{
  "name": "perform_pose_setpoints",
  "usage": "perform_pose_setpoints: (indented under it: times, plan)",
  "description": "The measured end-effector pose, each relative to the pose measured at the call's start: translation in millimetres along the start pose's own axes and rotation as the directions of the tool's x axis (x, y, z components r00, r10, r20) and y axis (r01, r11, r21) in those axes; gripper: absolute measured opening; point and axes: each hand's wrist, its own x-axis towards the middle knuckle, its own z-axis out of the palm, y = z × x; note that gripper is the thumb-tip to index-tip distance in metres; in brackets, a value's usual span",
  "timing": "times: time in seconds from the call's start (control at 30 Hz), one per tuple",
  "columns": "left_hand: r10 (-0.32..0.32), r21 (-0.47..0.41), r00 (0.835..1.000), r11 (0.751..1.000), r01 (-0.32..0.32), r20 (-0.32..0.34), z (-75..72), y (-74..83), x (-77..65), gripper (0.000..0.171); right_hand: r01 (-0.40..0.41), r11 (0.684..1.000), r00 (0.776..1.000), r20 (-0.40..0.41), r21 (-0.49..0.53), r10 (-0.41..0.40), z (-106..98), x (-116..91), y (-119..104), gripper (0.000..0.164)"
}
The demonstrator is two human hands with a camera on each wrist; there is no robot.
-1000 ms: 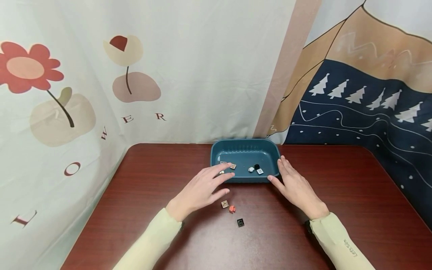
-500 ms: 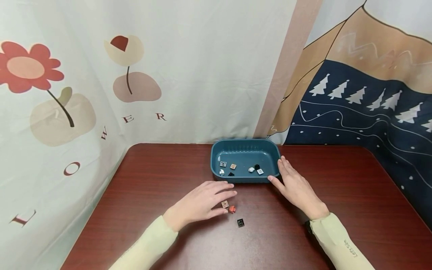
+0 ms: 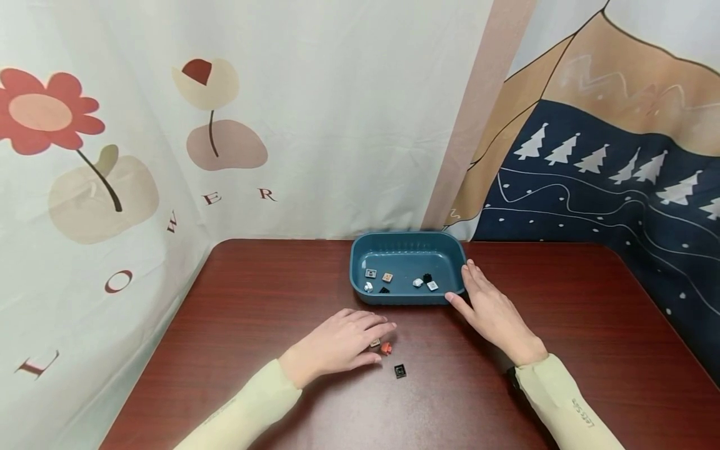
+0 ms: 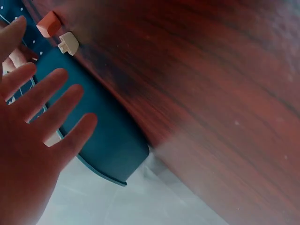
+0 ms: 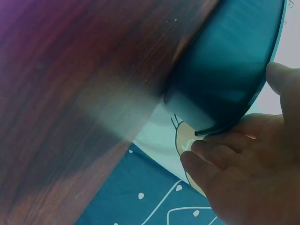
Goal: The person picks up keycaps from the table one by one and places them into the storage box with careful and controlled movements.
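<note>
My left hand (image 3: 340,344), fingers spread and holding nothing, hovers over the table in front of a blue plastic tray (image 3: 407,300). Partly under its fingertips lies a beige keycap (image 3: 375,344); beside that is an orange keycap (image 3: 386,349), close to the thumb. A black keycap (image 3: 400,371), hollow side up, lies nearer to me. The left wrist view shows the orange keycap (image 4: 48,24) and the beige keycap (image 4: 70,43) past the fingertips. At the tray's right end rests my right hand (image 3: 497,315), fingers straight along the side and thumb at the near rim.
Inside the tray are several keycaps, among them a grey one (image 3: 371,274), a beige one (image 3: 387,277) and a white one (image 3: 432,285). The tray stands by the far edge of the brown table (image 3: 270,275). Printed curtains (image 3: 337,125) hang behind it.
My left hand has drawn back from over the tray toward me, down to the beige and orange keycaps. The right hand stays at the tray's end.
</note>
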Motion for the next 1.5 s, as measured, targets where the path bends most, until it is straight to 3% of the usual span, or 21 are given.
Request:
perform_pose_setpoints:
  times: [0.17, 0.33, 0.83, 1.33, 1.5]
  plan:
    - [-0.030, 0.045, 0.999, 0.999, 0.029, 0.021, 1.6, 2.4, 1.1, 0.049, 0.003, 1.000, 1.000, -0.003, 0.001, -0.003, -0.1, 0.7, -0.5, 0.081]
    - [-0.019, 0.117, 1.000, 0.993, 0.017, 0.019, 5.7, 2.6, 2.1, 0.042, 0.001, 1.000, 1.000, -0.001, 0.006, -0.001, 0.2, 0.7, -0.6, 0.081]
    - [-0.011, 0.161, 1.000, 0.987, 0.010, 0.010, 7.5, 4.2, 0.9, 0.015, 0.004, 1.000, 1.000, -0.013, 0.007, -0.004, 1.6, 0.7, 0.5, 0.083]
    - [0.042, 0.214, 0.999, 0.976, -0.034, -0.031, 8.2, 4.5, -0.9, 0.006, 0.004, 1.000, 1.000, -0.009, 0.006, -0.003, 1.6, 0.7, 0.4, 0.084]
    - [0.066, 0.210, 0.994, 0.977, -0.047, -0.084, 4.9, 5.1, -1.3, 0.005, 0.001, 1.000, 1.000, -0.007, 0.006, -0.001, 1.2, 0.7, 0.4, 0.084]
